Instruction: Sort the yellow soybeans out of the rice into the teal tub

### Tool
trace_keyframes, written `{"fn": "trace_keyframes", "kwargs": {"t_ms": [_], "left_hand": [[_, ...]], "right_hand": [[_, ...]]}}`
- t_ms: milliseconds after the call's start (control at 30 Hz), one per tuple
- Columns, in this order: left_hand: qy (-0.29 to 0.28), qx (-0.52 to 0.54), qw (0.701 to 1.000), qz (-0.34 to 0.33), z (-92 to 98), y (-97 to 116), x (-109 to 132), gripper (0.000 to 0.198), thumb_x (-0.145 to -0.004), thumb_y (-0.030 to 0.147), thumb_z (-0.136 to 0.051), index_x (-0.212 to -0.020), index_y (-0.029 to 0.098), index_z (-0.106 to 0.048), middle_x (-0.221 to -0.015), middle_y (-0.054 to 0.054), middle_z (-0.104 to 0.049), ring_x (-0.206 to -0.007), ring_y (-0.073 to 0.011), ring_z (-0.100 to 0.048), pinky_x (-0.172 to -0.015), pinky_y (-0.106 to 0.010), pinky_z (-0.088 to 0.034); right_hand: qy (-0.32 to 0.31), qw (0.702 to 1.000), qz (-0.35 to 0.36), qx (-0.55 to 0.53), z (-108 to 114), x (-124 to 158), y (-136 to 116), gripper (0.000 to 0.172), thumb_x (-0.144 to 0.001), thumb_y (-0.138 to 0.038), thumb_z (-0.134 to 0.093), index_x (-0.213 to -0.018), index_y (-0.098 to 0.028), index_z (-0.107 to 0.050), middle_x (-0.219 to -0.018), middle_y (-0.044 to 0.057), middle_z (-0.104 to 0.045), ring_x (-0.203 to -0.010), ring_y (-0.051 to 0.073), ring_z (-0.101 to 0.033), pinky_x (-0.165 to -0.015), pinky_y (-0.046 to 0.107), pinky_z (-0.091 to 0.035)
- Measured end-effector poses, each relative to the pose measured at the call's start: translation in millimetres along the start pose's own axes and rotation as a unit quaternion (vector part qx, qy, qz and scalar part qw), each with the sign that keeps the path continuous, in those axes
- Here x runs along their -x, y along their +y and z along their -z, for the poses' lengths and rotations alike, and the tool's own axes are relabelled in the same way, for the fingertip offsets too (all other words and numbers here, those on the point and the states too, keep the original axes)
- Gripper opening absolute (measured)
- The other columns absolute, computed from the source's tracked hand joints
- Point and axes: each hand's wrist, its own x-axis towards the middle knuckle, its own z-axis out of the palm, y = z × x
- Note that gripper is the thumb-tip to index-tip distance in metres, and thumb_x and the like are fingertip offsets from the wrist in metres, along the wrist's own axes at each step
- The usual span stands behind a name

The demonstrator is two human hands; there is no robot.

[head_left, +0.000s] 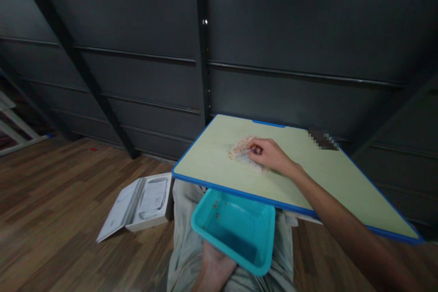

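My right hand (272, 154) reaches over a pale yellow folding table (301, 182) with a blue edge. Its fingers are pinched on a thin, translucent plastic piece (244, 153), whose exact kind I cannot make out. That piece touches a small spread heap of tiny pale and orange-brown bits (238, 147) on the tabletop. Below the near table edge, my left hand (216, 262) supports a turquoise plastic basin (248, 226) from beneath, with part of the fingers hidden under it. A few small bits (216, 206) lie inside the basin towards its left end.
An opened white box (150, 203) with a moulded insert lies on the wooden floor (68, 200) at left. A dark pixelated object (323, 140) rests at the table's far right. Behind the table stands a dark panelled wall (143, 18). A white frame (17, 123) is at far left.
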Motion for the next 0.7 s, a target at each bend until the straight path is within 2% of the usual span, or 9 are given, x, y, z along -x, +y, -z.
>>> {"fn": "trace_keyframes", "kwargs": {"t_ms": [100,233,333,467,700], "left_hand": [[-0.024,-0.001,1.0,-0.009,-1.7,0,0,0.044,-0.097,0.042,-0.042,-0.108,0.024,-0.08,-0.112,-0.004,-0.083,-0.12,-0.0295,-0.07,-0.118,-0.047,-0.04],[-0.046,-0.002,0.999,-0.01,-7.2,0,1,0.045,-0.098,0.037,-0.038,-0.105,0.026,-0.081,-0.112,-0.004,-0.083,-0.118,-0.0279,-0.071,-0.12,-0.045,-0.037],[-0.065,-0.002,0.998,-0.004,-11.7,0,1,0.042,-0.097,0.036,-0.041,-0.105,0.025,-0.081,-0.114,-0.005,-0.082,-0.12,-0.029,-0.07,-0.121,-0.047,-0.034],[-0.092,0.013,0.996,0.014,-19.5,1,0,0.043,-0.097,0.029,-0.039,-0.097,0.024,-0.082,-0.107,-0.005,-0.084,-0.12,-0.0286,-0.07,-0.122,-0.048,-0.032],[-0.079,0.022,0.996,0.024,-20.9,3,1,0.029,-0.09,0.029,-0.055,-0.089,0.026,-0.083,-0.1,-0.003,-0.086,-0.114,-0.029,-0.072,-0.119,-0.047,-0.036]], "right_hand": [[0.021,1.0,-0.013,0.016,3,0,1,0.01,-0.082,-0.019,-0.064,-0.09,-0.02,-0.07,-0.073,0.0,-0.066,-0.064,0.015,-0.055,-0.061,0.026,-0.035],[0.052,0.998,-0.026,0.019,4,-1,4,0.012,-0.082,-0.02,-0.064,-0.09,-0.02,-0.072,-0.075,0.001,-0.068,-0.063,0.014,-0.056,-0.061,0.026,-0.036],[0.066,0.997,-0.031,-0.014,4,-3,9,0.013,-0.081,-0.02,-0.065,-0.091,-0.019,-0.073,-0.075,0.001,-0.069,-0.063,0.014,-0.058,-0.061,0.025,-0.038],[0.092,0.994,-0.037,-0.045,3,-5,17,0.014,-0.083,-0.024,-0.066,-0.093,-0.018,-0.073,-0.076,0.002,-0.071,-0.067,0.016,-0.061,-0.061,0.026,-0.042],[0.097,0.994,-0.044,-0.017,-1,-6,25,0.011,-0.085,-0.024,-0.067,-0.093,-0.019,-0.073,-0.079,0.003,-0.073,-0.07,0.017,-0.066,-0.064,0.026,-0.044]]}}
